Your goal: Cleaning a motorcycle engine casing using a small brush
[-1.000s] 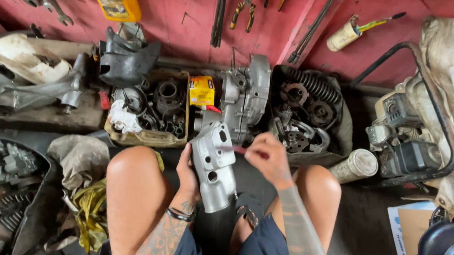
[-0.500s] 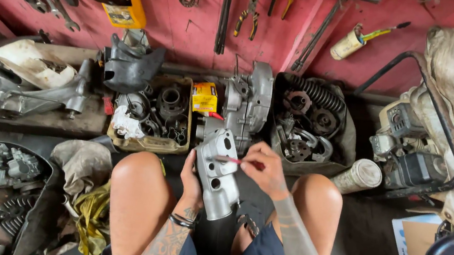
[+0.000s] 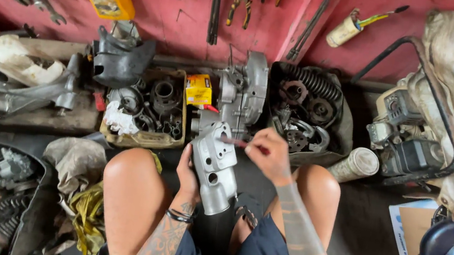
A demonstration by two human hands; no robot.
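Grey cast-metal engine casing [image 3: 214, 164], upright between the knees; left hand [image 3: 188, 170] wrapped around its left side, right hand [image 3: 270, 155] pinching a thin red-handled tool [image 3: 242, 143], seemingly a small brush, tip against the casing. Shallow tray [image 3: 141, 138]: dark gears, white rag. Black tub [image 3: 339, 122]: coil spring, sprockets. Lower-left bin [image 3: 30, 224]: grey castings.

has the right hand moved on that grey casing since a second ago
Yes. The right hand shifted left along the grey casing, a thin red tool now touching its top, judged against the left hand.
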